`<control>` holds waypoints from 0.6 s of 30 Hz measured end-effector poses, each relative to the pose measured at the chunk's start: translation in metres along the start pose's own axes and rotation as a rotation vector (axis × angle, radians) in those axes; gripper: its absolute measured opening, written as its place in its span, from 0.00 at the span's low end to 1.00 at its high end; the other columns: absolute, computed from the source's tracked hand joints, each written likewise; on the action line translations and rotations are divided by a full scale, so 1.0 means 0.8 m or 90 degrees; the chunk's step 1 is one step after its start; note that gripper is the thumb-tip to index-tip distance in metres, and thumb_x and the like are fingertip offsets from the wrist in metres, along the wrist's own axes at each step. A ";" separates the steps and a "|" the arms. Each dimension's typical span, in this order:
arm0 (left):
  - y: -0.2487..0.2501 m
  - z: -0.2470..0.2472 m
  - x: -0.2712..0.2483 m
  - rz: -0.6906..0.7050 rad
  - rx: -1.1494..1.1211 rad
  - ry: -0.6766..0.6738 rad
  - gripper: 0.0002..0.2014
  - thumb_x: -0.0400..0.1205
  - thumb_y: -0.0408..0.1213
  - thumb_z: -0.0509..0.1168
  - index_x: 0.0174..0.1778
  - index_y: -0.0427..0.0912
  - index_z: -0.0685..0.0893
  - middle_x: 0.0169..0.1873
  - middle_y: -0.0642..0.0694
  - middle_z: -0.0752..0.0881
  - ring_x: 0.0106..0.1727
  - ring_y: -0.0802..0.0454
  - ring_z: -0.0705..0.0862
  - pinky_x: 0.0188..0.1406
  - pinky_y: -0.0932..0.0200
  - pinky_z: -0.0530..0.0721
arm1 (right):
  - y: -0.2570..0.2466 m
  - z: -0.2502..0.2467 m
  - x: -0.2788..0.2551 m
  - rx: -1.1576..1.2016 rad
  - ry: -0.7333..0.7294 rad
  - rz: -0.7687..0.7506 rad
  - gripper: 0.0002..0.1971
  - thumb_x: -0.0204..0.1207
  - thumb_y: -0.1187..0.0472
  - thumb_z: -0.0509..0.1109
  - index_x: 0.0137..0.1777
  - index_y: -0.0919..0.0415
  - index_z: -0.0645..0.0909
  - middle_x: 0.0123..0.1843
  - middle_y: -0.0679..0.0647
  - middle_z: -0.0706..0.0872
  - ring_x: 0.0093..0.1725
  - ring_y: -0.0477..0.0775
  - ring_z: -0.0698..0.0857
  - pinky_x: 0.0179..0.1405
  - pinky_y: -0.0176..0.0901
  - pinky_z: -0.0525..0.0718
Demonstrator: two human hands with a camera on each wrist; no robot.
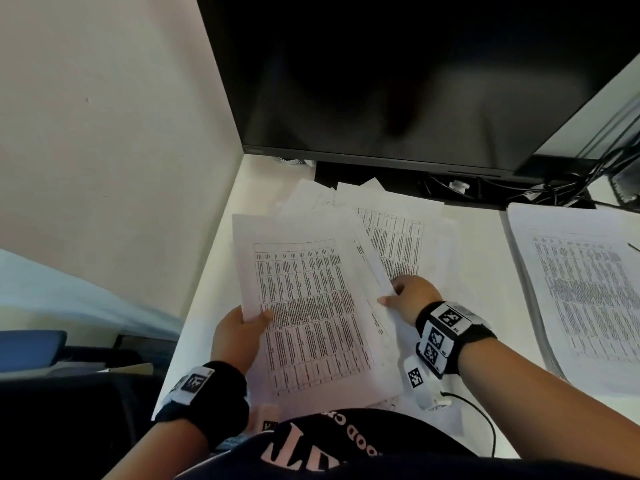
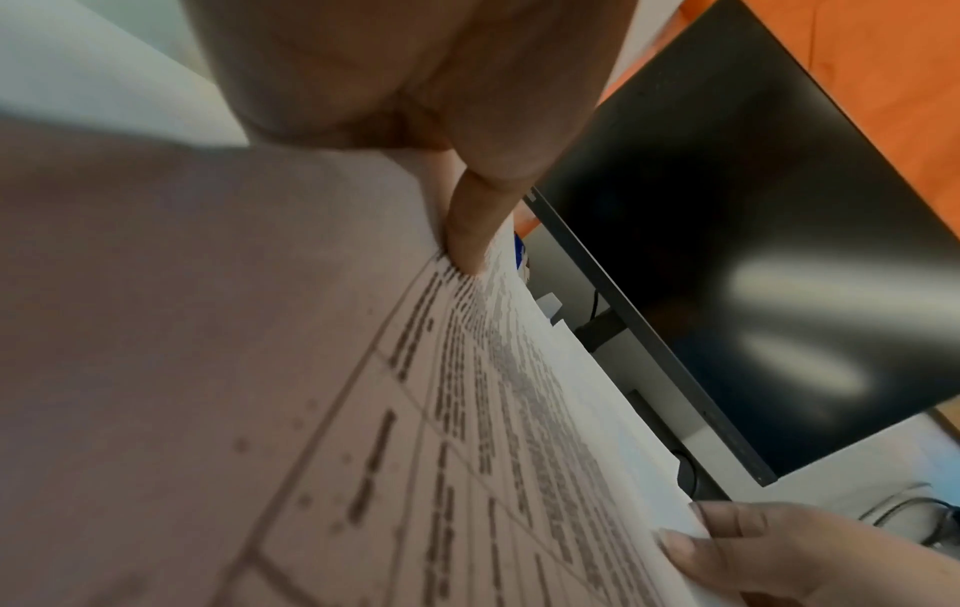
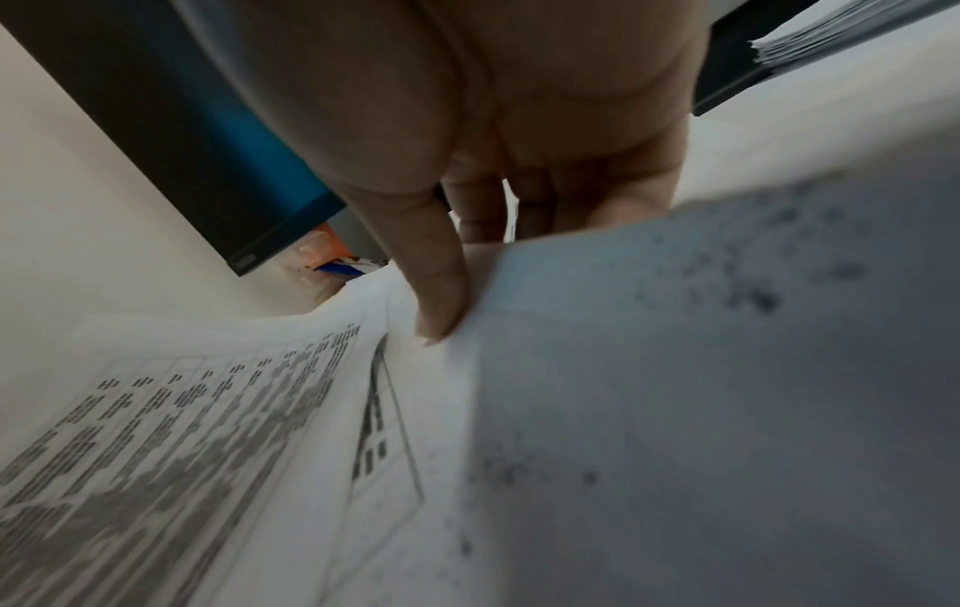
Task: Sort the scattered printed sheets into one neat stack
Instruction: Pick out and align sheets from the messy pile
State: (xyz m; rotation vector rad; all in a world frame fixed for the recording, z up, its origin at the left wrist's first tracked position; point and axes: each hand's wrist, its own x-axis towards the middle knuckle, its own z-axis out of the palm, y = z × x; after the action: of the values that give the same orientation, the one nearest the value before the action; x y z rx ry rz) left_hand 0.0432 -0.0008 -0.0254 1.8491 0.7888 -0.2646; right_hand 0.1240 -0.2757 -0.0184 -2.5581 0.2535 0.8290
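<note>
The left hand is pinching the printed sheets above the table, long axis running away toward the monitor; the right hand is gripping their right edge, its fingers partly hidden beneath.

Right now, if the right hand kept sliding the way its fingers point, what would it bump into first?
Probably the loose printed sheets fanned out just ahead of the right hand, which pinches a sheet's edge. Beyond them stands the dark monitor, though depth is hard to judge.

hands: 2 | monitor: 1 | neat stack: 1 | wrist bands: 2
</note>
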 end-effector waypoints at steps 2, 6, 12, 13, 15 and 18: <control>0.000 0.000 0.005 0.020 0.021 0.009 0.16 0.77 0.49 0.70 0.54 0.43 0.86 0.48 0.46 0.89 0.47 0.46 0.88 0.53 0.46 0.86 | 0.007 -0.002 -0.005 0.064 0.026 -0.005 0.06 0.79 0.56 0.68 0.47 0.59 0.78 0.43 0.52 0.81 0.46 0.55 0.79 0.43 0.40 0.73; 0.012 -0.005 0.007 0.092 0.019 0.079 0.14 0.75 0.50 0.70 0.50 0.44 0.87 0.56 0.46 0.83 0.51 0.46 0.86 0.56 0.44 0.85 | 0.040 -0.014 -0.015 0.227 0.090 0.042 0.11 0.81 0.60 0.65 0.59 0.62 0.81 0.49 0.53 0.84 0.48 0.54 0.80 0.50 0.38 0.73; 0.046 0.004 -0.004 0.126 -0.067 0.029 0.14 0.78 0.44 0.70 0.58 0.46 0.84 0.50 0.51 0.89 0.51 0.50 0.87 0.49 0.55 0.82 | 0.074 -0.009 -0.030 0.534 0.095 0.066 0.07 0.80 0.64 0.66 0.45 0.55 0.85 0.52 0.58 0.90 0.52 0.59 0.87 0.64 0.56 0.81; 0.050 0.010 -0.004 0.129 -0.064 0.008 0.15 0.78 0.44 0.70 0.60 0.46 0.83 0.51 0.51 0.89 0.52 0.51 0.87 0.51 0.54 0.82 | 0.073 -0.008 -0.032 0.596 0.088 0.066 0.07 0.80 0.66 0.66 0.45 0.56 0.85 0.52 0.60 0.90 0.50 0.58 0.88 0.60 0.55 0.83; 0.057 0.023 -0.004 0.149 -0.056 -0.007 0.18 0.78 0.43 0.71 0.63 0.48 0.77 0.53 0.50 0.88 0.54 0.49 0.86 0.57 0.48 0.83 | 0.064 -0.007 -0.041 0.695 0.066 0.055 0.07 0.80 0.69 0.65 0.51 0.63 0.84 0.50 0.59 0.90 0.44 0.53 0.89 0.47 0.44 0.87; 0.064 0.042 -0.003 0.134 -0.074 -0.024 0.26 0.80 0.41 0.69 0.72 0.52 0.66 0.58 0.45 0.86 0.58 0.44 0.85 0.64 0.42 0.80 | 0.048 -0.007 -0.053 0.724 0.029 0.001 0.12 0.77 0.75 0.64 0.57 0.67 0.83 0.40 0.56 0.92 0.34 0.48 0.90 0.28 0.34 0.85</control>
State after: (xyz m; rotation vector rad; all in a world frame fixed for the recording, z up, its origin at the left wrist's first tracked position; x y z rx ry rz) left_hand 0.0796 -0.0432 0.0004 1.7952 0.5671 -0.1165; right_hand 0.0808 -0.3108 -0.0027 -1.4991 0.5475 0.4115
